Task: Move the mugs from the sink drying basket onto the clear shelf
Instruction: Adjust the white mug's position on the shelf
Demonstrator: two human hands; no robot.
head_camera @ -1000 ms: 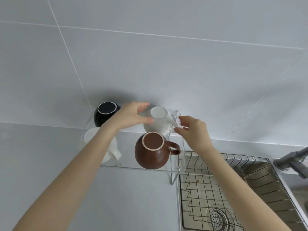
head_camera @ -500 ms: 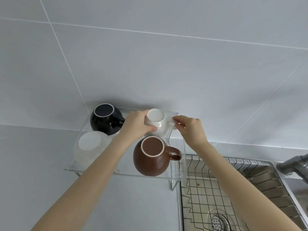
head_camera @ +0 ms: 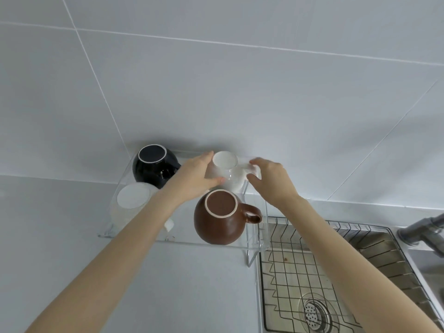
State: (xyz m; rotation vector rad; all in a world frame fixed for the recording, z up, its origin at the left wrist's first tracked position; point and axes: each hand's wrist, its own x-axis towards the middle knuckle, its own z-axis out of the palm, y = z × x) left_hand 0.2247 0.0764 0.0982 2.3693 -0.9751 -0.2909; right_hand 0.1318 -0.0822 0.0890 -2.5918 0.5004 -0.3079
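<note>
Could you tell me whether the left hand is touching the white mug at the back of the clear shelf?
Touching. The head view shows the left hand with its thumb and fingers lying against the side of the white mug, no gap visible.

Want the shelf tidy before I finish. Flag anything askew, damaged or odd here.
Nothing stands out. All four mugs sit upside down on the clear shelf: black mug, frosted mug, brown mug, white mug. No chips or spills visible.

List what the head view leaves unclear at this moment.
- White mug grip: left hand covers its side; right hand hides most of the handle.
- Frosted mug: left forearm crosses it.
- Basket: right forearm and frame edge cut it off.
- Faucet: cropped at right edge.
</note>
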